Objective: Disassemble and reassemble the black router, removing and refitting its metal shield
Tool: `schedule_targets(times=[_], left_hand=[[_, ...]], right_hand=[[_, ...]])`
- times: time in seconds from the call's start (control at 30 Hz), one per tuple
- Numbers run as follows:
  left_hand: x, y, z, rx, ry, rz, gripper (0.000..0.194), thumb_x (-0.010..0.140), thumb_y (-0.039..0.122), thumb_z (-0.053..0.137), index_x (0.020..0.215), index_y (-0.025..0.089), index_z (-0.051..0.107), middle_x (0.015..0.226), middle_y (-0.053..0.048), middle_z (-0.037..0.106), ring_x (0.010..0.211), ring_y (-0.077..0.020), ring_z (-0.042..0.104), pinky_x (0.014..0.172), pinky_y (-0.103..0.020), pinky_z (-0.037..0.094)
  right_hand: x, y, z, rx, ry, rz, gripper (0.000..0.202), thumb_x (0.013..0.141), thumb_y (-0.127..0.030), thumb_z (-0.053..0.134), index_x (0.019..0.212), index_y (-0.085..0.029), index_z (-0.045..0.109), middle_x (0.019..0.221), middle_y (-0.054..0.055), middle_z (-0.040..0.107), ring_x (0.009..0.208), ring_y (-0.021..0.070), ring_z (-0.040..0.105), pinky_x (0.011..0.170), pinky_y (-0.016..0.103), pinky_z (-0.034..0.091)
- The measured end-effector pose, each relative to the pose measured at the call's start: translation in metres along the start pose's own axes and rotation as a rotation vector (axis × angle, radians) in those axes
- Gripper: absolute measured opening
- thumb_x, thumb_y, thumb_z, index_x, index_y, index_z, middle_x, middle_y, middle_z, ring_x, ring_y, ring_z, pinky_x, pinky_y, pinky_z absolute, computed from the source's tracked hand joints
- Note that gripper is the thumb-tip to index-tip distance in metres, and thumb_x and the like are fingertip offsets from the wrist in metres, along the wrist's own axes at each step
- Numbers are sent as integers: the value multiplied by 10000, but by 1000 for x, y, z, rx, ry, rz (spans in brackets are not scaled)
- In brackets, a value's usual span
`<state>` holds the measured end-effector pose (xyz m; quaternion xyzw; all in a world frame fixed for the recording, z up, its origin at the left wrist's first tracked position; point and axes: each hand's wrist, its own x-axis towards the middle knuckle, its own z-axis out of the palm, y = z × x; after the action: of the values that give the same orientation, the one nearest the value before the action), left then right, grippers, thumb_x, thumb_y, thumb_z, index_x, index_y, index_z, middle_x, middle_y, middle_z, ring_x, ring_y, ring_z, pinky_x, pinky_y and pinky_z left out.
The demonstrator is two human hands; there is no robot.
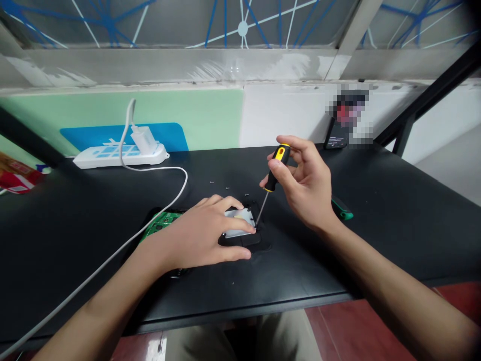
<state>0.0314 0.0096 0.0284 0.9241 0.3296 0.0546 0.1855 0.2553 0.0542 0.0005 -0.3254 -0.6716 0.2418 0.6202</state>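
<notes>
Two legs in pale trousers [285, 336] are nearest, below the front edge of the black table [289, 283]. The left hand [203, 230] lies palm down, its fingers spread wide, over a silvery metal plate [246, 216] in a black casing [250, 238]; this plate is near the middle of the table. Partly under this hand and its wrist is a green circuit board [160, 223].

The right hand [308, 180] holds a black and yellow screwdriver [269, 183] between thumb and fingers, tilted, with the tip at the plate's right edge, just beside the left fingertips. A green handle [342, 209] lies beside the right wrist.

Farther back are three small screws [228, 188], well apart from one another, then a white cable [184, 185], a red packet [18, 175], a white power strip [101, 159] bearing a plug [144, 140], and a phone [335, 135] standing upright near the wall.
</notes>
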Motion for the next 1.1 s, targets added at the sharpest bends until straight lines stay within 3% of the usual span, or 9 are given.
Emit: schedule_targets(times=[0.17,0.5,0.73,0.9,1.1], left_hand=[[0,0,0,-14,-4,-5,338,900,491,710,1217,371,703,1348,-46,554,1195,-308,537,1046,-489,433],[1,-1,0,-31,-34,11,348,897,394,734,1233,327,673,1352,-63,533,1220,-314,501,1048,-476,448],[2,-2,1,-7,-21,17,300,926,267,676,1221,322,670,1342,-63,536,1210,-307,508,1041,-480,456],[1,-3,2,3,-7,15,292,920,286,681,1210,327,676,1362,-66,525,1246,-324,495,1059,-501,438],[2,-2,0,-4,4,28,274,910,265,689,1180,308,684,1359,-70,543,1288,-327,487,1073,-495,425]], right_hand=[[0,5,0,59,-5,-20,365,901,-311,689,1246,-340,574,1002,9,620,658,124,657,536,285,660],[-4,-10,2,1,-23,-107,383,917,-304,673,1280,-351,561,1042,12,619,613,105,672,563,293,667],[-8,-23,3,-12,-69,-161,411,940,-333,632,1341,-349,543,1183,39,638,849,170,703,619,325,679],[-11,-30,4,77,-182,-120,416,985,-333,555,1393,-364,480,1258,37,655,761,138,717,683,354,689],[-16,-32,5,242,-224,-67,331,1013,-290,484,1336,-364,492,1251,30,654,841,167,751,741,406,694]])
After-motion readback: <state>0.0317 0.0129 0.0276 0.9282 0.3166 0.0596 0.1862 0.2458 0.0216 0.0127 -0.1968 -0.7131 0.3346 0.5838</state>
